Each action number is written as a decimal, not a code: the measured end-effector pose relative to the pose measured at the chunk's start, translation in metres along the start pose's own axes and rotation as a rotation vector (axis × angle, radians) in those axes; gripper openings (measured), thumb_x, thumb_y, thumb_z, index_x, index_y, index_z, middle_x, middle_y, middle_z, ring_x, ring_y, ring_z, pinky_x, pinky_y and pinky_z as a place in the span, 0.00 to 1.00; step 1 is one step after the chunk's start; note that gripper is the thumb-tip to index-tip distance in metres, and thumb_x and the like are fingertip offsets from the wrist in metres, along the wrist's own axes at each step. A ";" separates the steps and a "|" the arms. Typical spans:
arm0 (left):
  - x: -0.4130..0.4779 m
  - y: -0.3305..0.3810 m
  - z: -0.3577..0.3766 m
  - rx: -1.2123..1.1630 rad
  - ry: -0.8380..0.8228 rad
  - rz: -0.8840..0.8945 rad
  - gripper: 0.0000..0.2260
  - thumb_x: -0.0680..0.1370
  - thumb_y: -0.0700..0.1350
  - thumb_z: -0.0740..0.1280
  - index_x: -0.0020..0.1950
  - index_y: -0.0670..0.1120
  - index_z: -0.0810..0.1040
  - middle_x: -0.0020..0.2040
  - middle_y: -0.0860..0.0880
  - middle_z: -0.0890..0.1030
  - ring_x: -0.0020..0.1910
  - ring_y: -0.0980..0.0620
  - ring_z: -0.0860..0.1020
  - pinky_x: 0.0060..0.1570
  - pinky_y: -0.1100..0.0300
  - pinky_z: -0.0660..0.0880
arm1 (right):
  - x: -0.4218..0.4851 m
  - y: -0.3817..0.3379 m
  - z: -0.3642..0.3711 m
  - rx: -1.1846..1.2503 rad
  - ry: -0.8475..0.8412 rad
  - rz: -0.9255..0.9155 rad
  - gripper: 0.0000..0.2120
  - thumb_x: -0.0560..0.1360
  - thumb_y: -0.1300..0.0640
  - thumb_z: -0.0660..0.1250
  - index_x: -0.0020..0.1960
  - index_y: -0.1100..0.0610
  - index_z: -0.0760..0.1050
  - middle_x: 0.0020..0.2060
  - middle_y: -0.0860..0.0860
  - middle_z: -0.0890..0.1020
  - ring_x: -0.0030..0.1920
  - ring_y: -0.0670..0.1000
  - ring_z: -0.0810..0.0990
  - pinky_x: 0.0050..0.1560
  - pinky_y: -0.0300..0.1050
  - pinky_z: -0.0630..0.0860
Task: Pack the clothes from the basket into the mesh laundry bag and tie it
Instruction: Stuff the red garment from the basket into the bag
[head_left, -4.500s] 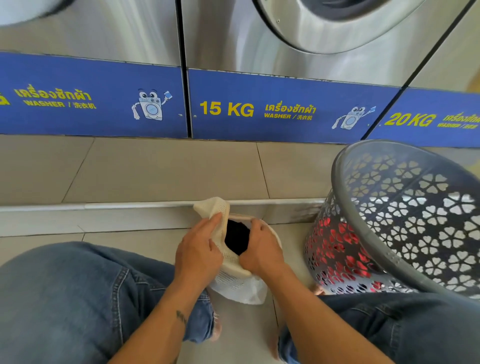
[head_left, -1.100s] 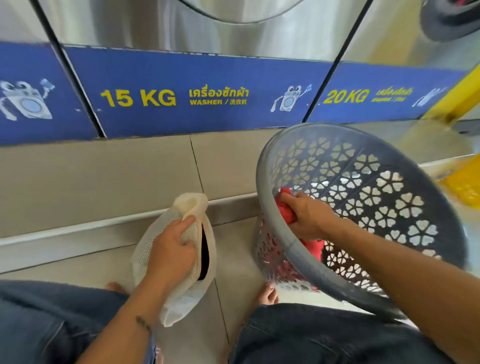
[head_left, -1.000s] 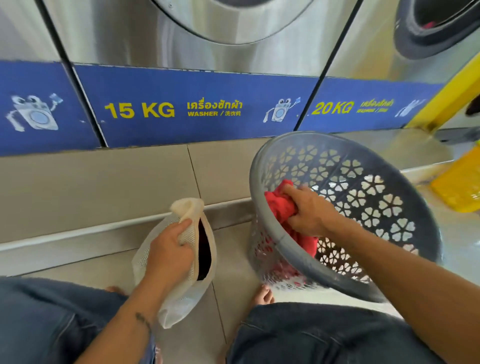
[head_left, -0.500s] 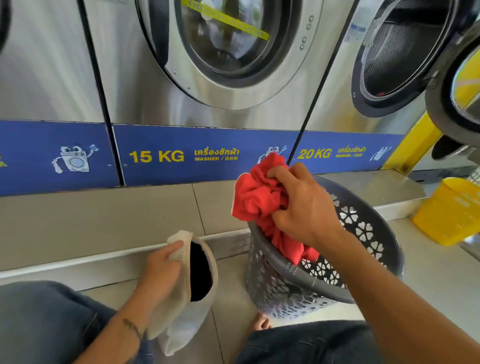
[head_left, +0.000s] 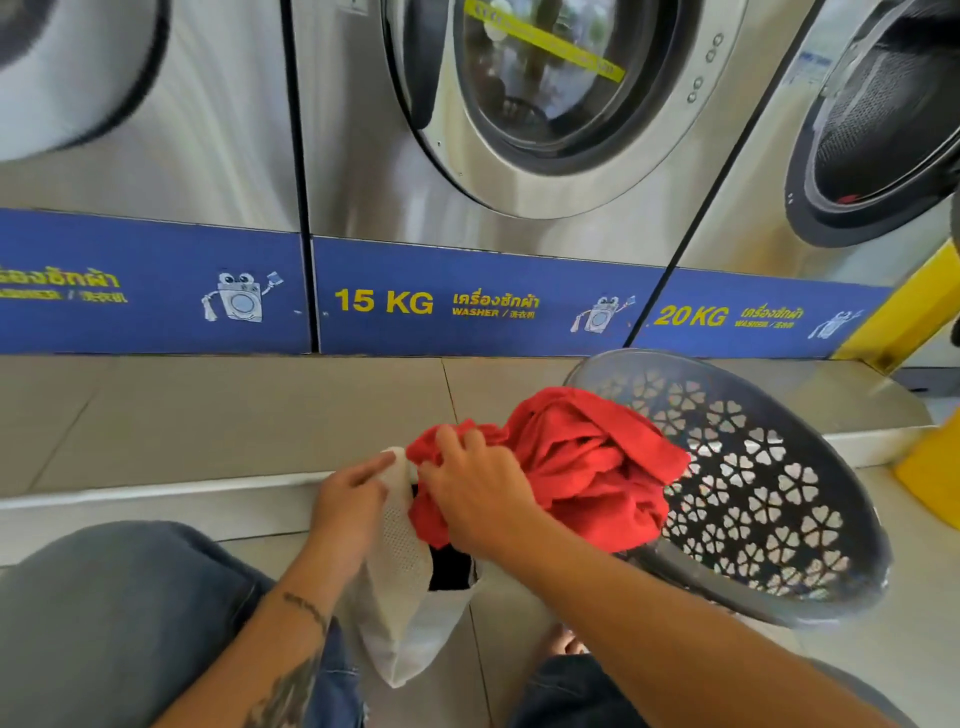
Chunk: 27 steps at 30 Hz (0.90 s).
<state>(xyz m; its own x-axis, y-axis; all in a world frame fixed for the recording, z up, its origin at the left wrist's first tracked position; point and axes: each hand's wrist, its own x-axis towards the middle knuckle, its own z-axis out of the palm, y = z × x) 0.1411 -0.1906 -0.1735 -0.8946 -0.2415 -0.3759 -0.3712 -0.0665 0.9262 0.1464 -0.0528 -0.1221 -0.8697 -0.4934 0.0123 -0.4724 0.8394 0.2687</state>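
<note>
The mesh laundry bag's (head_left: 400, 540) rim is pinched by the left hand (head_left: 348, 499); the red garment (head_left: 587, 467), at its mouth, is gripped by the right hand (head_left: 478, 504). It should be fed in gradually, with the mouth held wide.

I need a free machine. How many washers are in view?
3. A washer at the far left, the 15 KG washer in the middle, and the 20 KG washer at the right. Others may stand beyond the frame's edges.

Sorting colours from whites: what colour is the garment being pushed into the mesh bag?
Red; the garment shows clearly in the head view.
</note>
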 end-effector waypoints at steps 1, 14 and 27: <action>0.001 -0.001 -0.001 0.012 -0.008 0.013 0.21 0.76 0.31 0.60 0.61 0.50 0.82 0.64 0.49 0.78 0.59 0.50 0.75 0.57 0.60 0.71 | 0.003 -0.005 0.013 0.002 -0.041 -0.006 0.16 0.75 0.57 0.67 0.62 0.54 0.75 0.62 0.58 0.72 0.55 0.62 0.75 0.37 0.49 0.68; 0.017 -0.012 -0.014 0.034 0.028 -0.020 0.24 0.74 0.31 0.57 0.50 0.55 0.85 0.53 0.54 0.77 0.49 0.55 0.75 0.45 0.60 0.73 | 0.022 -0.029 0.128 0.284 -0.098 -0.111 0.32 0.66 0.52 0.75 0.69 0.53 0.71 0.60 0.56 0.75 0.57 0.61 0.74 0.41 0.52 0.77; 0.023 -0.025 -0.022 0.176 0.019 -0.039 0.22 0.77 0.36 0.58 0.53 0.60 0.84 0.51 0.53 0.79 0.45 0.50 0.77 0.41 0.58 0.74 | 0.049 -0.012 0.126 1.483 -0.130 0.491 0.24 0.63 0.63 0.69 0.56 0.46 0.73 0.56 0.50 0.80 0.54 0.54 0.81 0.53 0.47 0.80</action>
<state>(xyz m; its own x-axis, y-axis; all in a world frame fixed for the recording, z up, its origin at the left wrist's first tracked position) 0.1353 -0.2156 -0.2045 -0.8746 -0.2603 -0.4089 -0.4445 0.0939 0.8909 0.0912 -0.0580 -0.2457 -0.9438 -0.1580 -0.2904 0.2045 0.4110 -0.8884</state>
